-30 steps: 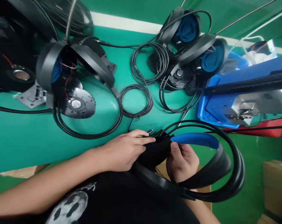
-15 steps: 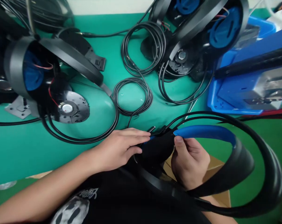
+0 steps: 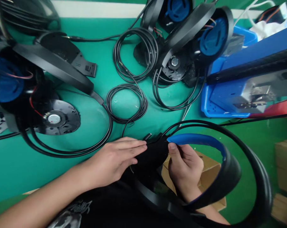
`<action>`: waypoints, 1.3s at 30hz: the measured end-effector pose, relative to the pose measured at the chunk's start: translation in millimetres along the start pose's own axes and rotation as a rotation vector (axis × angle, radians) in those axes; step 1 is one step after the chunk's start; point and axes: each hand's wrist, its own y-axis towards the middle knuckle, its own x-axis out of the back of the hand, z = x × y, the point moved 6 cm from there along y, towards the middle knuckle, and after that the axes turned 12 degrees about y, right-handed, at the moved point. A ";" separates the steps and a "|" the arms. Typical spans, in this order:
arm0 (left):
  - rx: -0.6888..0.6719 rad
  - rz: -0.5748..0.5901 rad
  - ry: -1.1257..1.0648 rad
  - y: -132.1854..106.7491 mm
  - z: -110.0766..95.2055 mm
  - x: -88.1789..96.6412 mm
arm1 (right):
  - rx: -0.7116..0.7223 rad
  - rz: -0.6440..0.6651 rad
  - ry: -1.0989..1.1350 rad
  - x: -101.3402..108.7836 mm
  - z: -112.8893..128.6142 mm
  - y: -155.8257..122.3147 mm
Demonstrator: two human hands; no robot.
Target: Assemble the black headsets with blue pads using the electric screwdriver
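My left hand (image 3: 115, 161) lies with fingers stretched along the black earcup (image 3: 155, 155) of a headset, pressing on it at the green table's front edge. My right hand (image 3: 185, 167) is closed, its thumb pinching the end of the blue padded inner band (image 3: 195, 140) where it meets the earcup. The headset's black outer band (image 3: 252, 158) loops out to the right, past the table's edge. A small metal plug (image 3: 147, 136) sticks up just beyond my left fingertips.
Coiled black cable (image 3: 126, 101) lies mid-table. Unfinished headsets with open speaker plates (image 3: 55, 118) sit at the left and at the back (image 3: 181, 47). A blue bin and machine (image 3: 240, 85) stand right. Cardboard boxes (image 3: 205, 167) are below the table's edge.
The view shifted slightly, so the table's things slid left and down. My left fingers moved a little further onto the earcup; my right hand keeps its pinch on the blue band.
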 end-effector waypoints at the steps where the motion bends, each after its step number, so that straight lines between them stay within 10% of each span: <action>1: 0.002 0.002 0.003 0.3 0.2 0.2 | 0.002 0.002 0.006 1.2 -0.9 1.0; 25: -0.007 0.198 0.066 -0.3 -1.8 -4.7 | 0.062 -0.101 -0.108 -1.1 6.5 -2.8; 39: -0.061 0.092 0.072 0.0 -2.9 -3.1 | 0.167 -0.033 -0.128 -8.9 14.9 -4.9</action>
